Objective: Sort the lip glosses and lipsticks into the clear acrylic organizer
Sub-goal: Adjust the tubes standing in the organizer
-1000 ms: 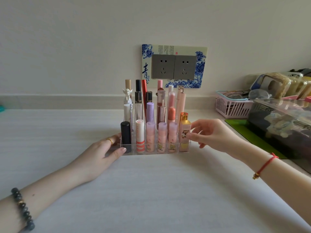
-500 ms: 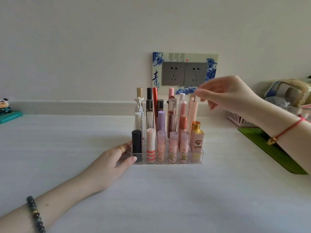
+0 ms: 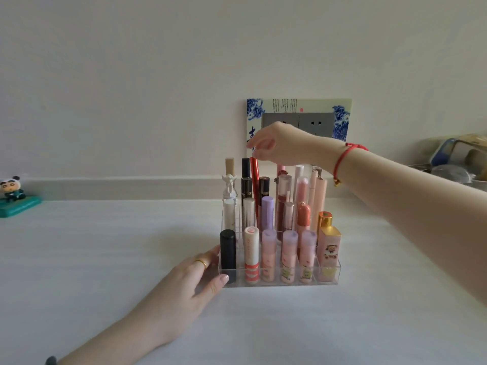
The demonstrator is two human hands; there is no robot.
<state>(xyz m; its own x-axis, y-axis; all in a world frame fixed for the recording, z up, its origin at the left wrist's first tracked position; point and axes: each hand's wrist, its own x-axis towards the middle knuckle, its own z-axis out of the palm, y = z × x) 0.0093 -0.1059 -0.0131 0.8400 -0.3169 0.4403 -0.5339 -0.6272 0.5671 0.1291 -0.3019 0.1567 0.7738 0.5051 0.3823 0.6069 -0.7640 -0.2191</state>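
A: What sits at the far left of the table (image 3: 105,259)?

B: At nine o'clock there is a small panda figurine (image 3: 11,189) on a teal base, well apart from the work.

A: And the left hand?

B: The left hand (image 3: 195,280) lies at about eight o'clock of the clear acrylic organizer (image 3: 276,283). Its fingers run fairly straight along the left wall, and the thumb tip is against the front corner, beside the black lipstick (image 3: 228,252). It grasps nothing. I'd judge it is bracing the light tray so it won't slide or tip while the other hand works above.

A: The organizer itself?

B: It stands mid-table and looks close to full. Short tubes stand upright in front and taller ones behind, so every cap shows. A gold-capped bottle (image 3: 328,246) stands at the three o'clock end of the front row.

A: And the right hand?

B: The right hand (image 3: 276,146) reaches in from three o'clock over the tall tubes. Its fingers bend down to the top of a slim red tube (image 3: 254,177) in the back row, around eleven o'clock of the organizer. That tube leans slightly. I cannot tell whether the fingertips pinch its cap or only touch it.

A: Why there?

B: Probably to seat or straighten it. The neighbouring tubes stand close and could be knocked.

A: And beyond that?

B: There is a socket plate (image 3: 299,119) on the wall at twelve o'clock and cluttered containers (image 3: 453,159) at two o'clock.
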